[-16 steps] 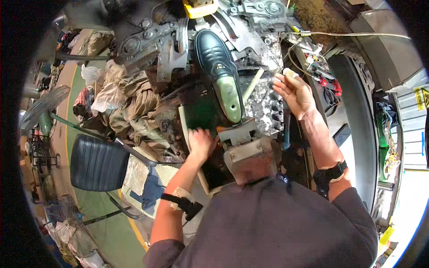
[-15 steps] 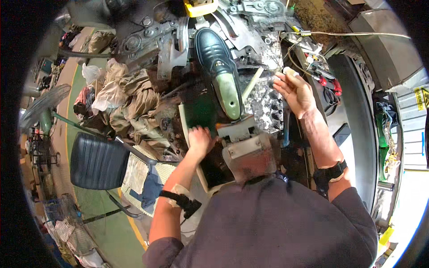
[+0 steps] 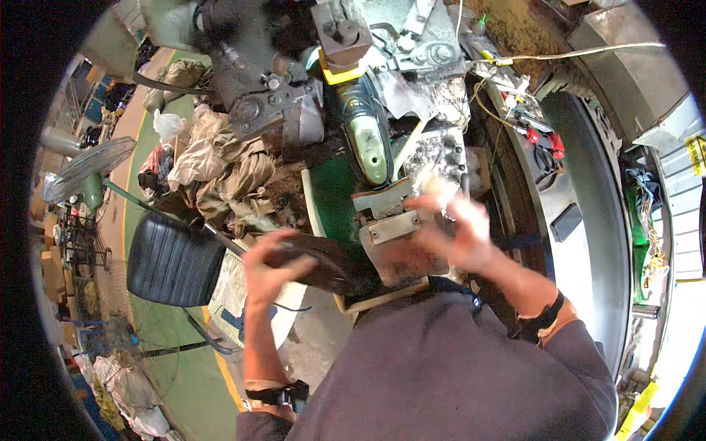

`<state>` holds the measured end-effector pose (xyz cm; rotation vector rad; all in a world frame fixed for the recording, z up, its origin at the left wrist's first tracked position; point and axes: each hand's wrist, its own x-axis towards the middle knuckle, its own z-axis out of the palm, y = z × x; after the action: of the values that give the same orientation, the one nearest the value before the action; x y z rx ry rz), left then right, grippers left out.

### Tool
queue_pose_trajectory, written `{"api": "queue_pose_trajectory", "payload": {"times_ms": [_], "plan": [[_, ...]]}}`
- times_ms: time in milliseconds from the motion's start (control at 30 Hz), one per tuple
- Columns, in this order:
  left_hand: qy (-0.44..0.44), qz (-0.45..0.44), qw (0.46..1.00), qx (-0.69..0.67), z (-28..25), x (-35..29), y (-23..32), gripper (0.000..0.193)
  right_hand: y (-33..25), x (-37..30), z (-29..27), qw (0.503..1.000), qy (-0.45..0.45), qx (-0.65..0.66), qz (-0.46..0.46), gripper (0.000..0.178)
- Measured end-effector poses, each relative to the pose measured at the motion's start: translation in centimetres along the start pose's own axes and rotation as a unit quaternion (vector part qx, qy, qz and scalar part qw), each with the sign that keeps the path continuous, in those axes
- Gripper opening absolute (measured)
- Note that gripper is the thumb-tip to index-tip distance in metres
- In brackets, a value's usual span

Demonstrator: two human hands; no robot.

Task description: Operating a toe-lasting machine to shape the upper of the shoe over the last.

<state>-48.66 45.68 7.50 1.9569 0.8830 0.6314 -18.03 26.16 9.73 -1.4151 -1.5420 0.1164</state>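
Nearest, the person's dark shirt [image 3: 456,367] is filling the lower middle and hiding whatever is lying beneath. The left hand [image 3: 276,268] is wrapping its grip around the near end of a dark item [image 3: 320,264], thumb and fingers parting only as wide as the item; blur is smearing its outline, so its kind is unclear. The item is crossing above a green-floored tray [image 3: 312,206], whose pale rim is bounding it at left and below. The right hand [image 3: 460,231], blurred, is bending its fingers over a metal bracket [image 3: 395,226]; whether that grip is grasping the whitish smear beside it, I cannot tell. Green floor is showing bare between the left rim and the bracket. Beyond, a black shoe [image 3: 362,110] is sitting on a green last [image 3: 370,151], its toe disappearing under a yellow-edged block [image 3: 342,44].
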Motion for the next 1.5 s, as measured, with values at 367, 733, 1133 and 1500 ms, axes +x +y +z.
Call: {"api": "queue_pose_trajectory", "payload": {"times_ms": [367,733,1133,1500], "plan": [[-0.002,0.100,0.937,-0.336,2.3,4.6,14.4,0.064,-4.5,-8.4,4.8,0.999,-0.019,0.046,-0.020,0.120],[-0.189,0.177,0.903,-0.342,18.1,3.2,22.4,0.053,-6.3,-19.4,-2.7,0.963,0.211,0.064,0.158,0.117],[-0.446,-0.201,0.781,-0.387,47.7,-3.3,27.4,0.041,-11.5,-36.9,-17.0,0.759,0.564,0.077,0.315,0.085],[-0.524,-0.110,0.842,-0.062,47.5,-6.9,16.4,0.046,-13.1,-77.7,-40.1,0.346,0.890,0.235,0.181,0.028]]}}
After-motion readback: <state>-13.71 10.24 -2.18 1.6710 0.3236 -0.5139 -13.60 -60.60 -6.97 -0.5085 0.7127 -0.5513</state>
